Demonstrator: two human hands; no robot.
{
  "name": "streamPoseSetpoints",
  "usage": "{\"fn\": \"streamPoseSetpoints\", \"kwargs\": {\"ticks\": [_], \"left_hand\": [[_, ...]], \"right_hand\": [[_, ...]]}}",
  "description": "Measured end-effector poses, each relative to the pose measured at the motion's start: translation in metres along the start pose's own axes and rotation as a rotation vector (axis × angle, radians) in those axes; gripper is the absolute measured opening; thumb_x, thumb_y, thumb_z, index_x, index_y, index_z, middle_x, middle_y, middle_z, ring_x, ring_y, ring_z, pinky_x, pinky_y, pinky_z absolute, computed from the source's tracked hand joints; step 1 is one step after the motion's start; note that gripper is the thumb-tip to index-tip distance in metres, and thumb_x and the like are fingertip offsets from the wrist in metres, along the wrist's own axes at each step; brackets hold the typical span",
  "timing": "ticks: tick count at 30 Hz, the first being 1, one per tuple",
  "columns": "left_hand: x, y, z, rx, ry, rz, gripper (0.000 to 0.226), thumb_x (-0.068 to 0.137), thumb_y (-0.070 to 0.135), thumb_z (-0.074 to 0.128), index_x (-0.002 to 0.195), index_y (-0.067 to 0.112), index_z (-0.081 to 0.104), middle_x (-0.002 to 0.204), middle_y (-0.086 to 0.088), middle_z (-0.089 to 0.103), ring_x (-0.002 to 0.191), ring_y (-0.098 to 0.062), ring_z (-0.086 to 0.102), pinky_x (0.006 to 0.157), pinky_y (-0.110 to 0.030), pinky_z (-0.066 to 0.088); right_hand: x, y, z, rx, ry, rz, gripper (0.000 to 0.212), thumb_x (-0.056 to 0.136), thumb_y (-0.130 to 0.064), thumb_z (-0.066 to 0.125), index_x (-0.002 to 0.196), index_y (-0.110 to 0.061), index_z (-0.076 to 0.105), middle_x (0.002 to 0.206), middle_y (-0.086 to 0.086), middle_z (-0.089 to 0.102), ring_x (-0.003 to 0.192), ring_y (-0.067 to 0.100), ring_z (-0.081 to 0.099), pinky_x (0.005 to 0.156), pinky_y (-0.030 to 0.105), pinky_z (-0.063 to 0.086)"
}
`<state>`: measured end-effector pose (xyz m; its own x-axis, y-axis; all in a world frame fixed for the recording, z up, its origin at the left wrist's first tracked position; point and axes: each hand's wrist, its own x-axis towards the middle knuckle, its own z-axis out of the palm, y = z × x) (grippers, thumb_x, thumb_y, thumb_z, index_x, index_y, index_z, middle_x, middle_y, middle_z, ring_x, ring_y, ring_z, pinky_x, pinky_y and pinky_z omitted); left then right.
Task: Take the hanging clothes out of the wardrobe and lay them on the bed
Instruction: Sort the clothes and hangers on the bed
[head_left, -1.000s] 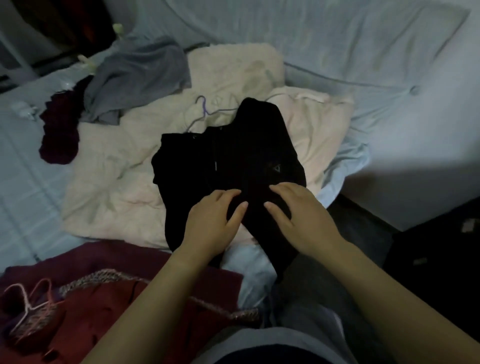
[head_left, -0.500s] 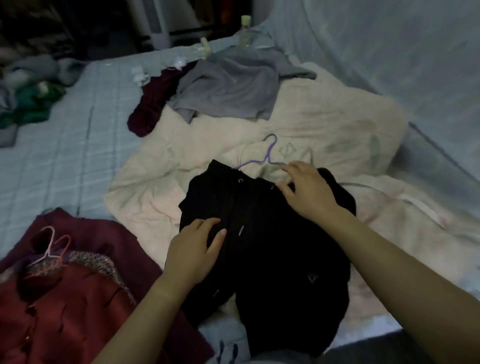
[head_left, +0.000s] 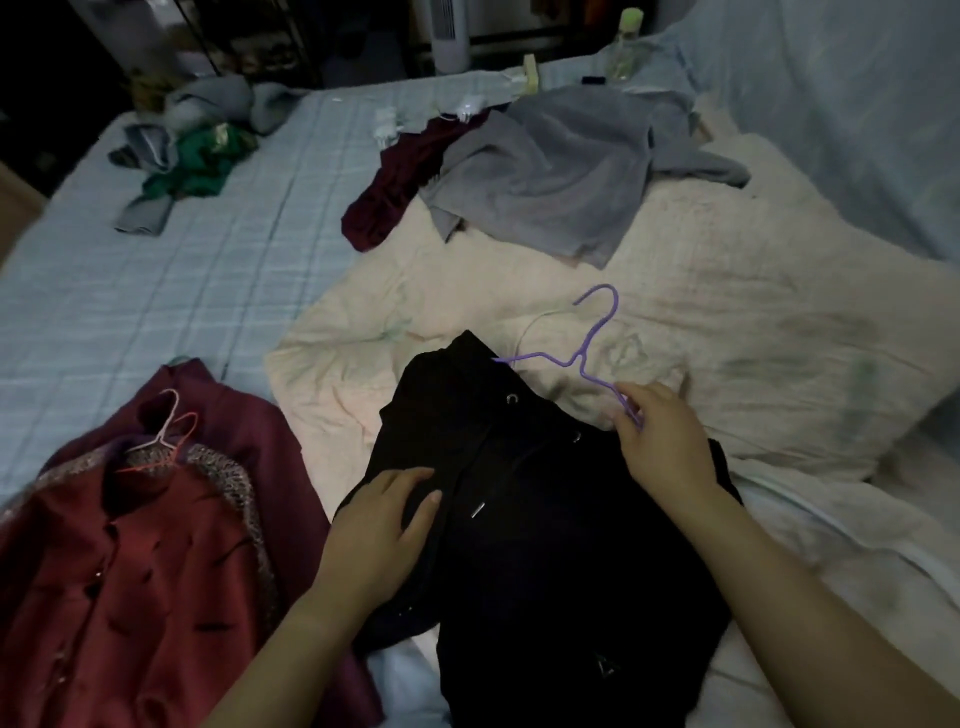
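Note:
A black hooded garment (head_left: 545, 530) lies on the cream blanket (head_left: 727, 338) spread over the bed (head_left: 156, 291). A purple hanger (head_left: 587, 353) sticks out of its neck onto the blanket. My right hand (head_left: 660, 441) pinches the right arm of that hanger at the garment's shoulder. Flat on the garment's left side rests my left hand (head_left: 379, 525), fingers together and pressing the cloth. To the left, a dark red shirt (head_left: 130, 561) lies on pink hangers (head_left: 166, 436).
A grey top (head_left: 561, 176) and a maroon garment (head_left: 395, 192) lie further up the bed. Green and grey clothes (head_left: 187, 161) are heaped at the far left. A bottle (head_left: 623, 47) stands at the far edge. A pale curtain (head_left: 831, 114) hangs on the right.
My right hand moved up from the garment's hem to its shoulder and took hold of the purple hanger. My left hand slid to the garment's left side. The view swung left over the bed.

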<state>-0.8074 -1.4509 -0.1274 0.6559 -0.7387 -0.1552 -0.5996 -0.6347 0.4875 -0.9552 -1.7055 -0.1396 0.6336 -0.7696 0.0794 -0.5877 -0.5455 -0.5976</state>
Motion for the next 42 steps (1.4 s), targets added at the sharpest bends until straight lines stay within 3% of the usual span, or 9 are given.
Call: {"fn": "streamPoseSetpoints", "kwargs": {"ticks": [4,8,12,19,23,30,35,39,42], "left_hand": [[0.013,0.01,-0.021,0.023,0.121,0.056,0.057,0.085,0.057,0.032,0.124,0.023,0.056,0.122,0.005,0.056,0.111,-0.014,0.053,0.093,-0.027,0.042],[0.026,0.026,-0.052,0.05,0.302,0.13,0.055,0.087,0.052,0.037,0.13,0.02,0.052,0.132,-0.001,0.05,0.123,-0.018,0.045,0.101,-0.028,0.034],[0.025,0.031,-0.084,0.167,0.442,0.212,0.052,0.089,0.046,0.041,0.132,0.018,0.05,0.138,-0.008,0.046,0.129,-0.026,0.04,0.107,-0.039,0.033],[-0.043,0.007,-0.146,0.197,0.597,0.288,0.037,0.09,0.042,0.044,0.087,0.013,0.068,0.079,0.0,0.055,0.075,-0.024,0.055,0.067,-0.044,0.046],[-0.129,-0.009,-0.168,0.068,0.737,0.228,0.032,0.086,0.039,0.049,0.09,0.018,0.072,0.077,0.011,0.054,0.072,-0.006,0.053,0.064,-0.028,0.043],[-0.309,-0.066,-0.212,0.038,1.03,-0.02,0.026,0.086,0.034,0.055,0.092,0.016,0.073,0.078,0.004,0.058,0.071,-0.011,0.057,0.066,-0.033,0.045],[-0.428,-0.103,-0.23,-0.038,1.253,-0.25,0.01,0.084,0.012,0.066,0.09,0.014,0.073,0.08,0.002,0.062,0.078,-0.004,0.056,0.07,-0.011,0.04],[-0.472,-0.131,-0.212,-0.108,1.225,-0.349,0.01,0.083,0.006,0.067,0.087,0.014,0.072,0.08,0.006,0.063,0.079,0.006,0.054,0.071,-0.003,0.035],[-0.476,-0.146,-0.186,-0.16,1.137,-0.325,0.008,0.082,0.008,0.069,0.085,0.015,0.071,0.078,0.016,0.058,0.079,0.012,0.053,0.071,-0.002,0.034]], "right_hand": [[-0.007,-0.015,-0.023,0.145,0.14,-0.178,0.019,0.087,-0.011,0.065,0.106,-0.01,0.07,0.084,0.004,0.062,0.067,0.013,0.052,0.066,0.031,0.048],[-0.016,-0.036,-0.045,0.23,0.183,-0.377,0.022,0.085,-0.011,0.063,0.105,-0.011,0.071,0.084,-0.003,0.063,0.072,-0.002,0.049,0.07,0.007,0.04],[-0.029,-0.066,-0.064,0.335,0.191,-0.561,0.021,0.083,-0.007,0.064,0.103,-0.007,0.071,0.084,-0.004,0.062,0.076,0.0,0.055,0.072,0.006,0.039],[-0.058,-0.12,-0.079,0.469,0.168,-0.748,0.018,0.082,-0.006,0.065,0.099,-0.005,0.072,0.082,0.0,0.063,0.072,0.001,0.055,0.067,0.011,0.042],[-0.084,-0.165,-0.07,0.545,0.083,-0.846,0.017,0.083,-0.008,0.066,0.098,-0.008,0.072,0.081,0.001,0.064,0.069,0.005,0.057,0.064,0.018,0.045],[-0.172,-0.305,-0.048,0.614,0.008,-1.173,0.018,0.084,-0.007,0.067,0.1,-0.008,0.072,0.081,0.006,0.064,0.068,0.012,0.058,0.063,0.024,0.047],[-0.247,-0.418,-0.045,0.586,-0.036,-1.451,0.019,0.086,-0.012,0.067,0.105,-0.011,0.071,0.082,0.004,0.063,0.067,0.017,0.058,0.059,0.032,0.048],[-0.288,-0.451,-0.03,0.469,-0.137,-1.52,0.019,0.085,-0.015,0.067,0.104,-0.015,0.072,0.083,0.0,0.064,0.069,0.013,0.06,0.06,0.032,0.05],[-0.3,-0.424,-0.017,0.449,-0.227,-1.442,0.018,0.084,-0.016,0.067,0.102,-0.015,0.073,0.081,-0.007,0.062,0.069,0.001,0.055,0.063,0.018,0.046]]}}
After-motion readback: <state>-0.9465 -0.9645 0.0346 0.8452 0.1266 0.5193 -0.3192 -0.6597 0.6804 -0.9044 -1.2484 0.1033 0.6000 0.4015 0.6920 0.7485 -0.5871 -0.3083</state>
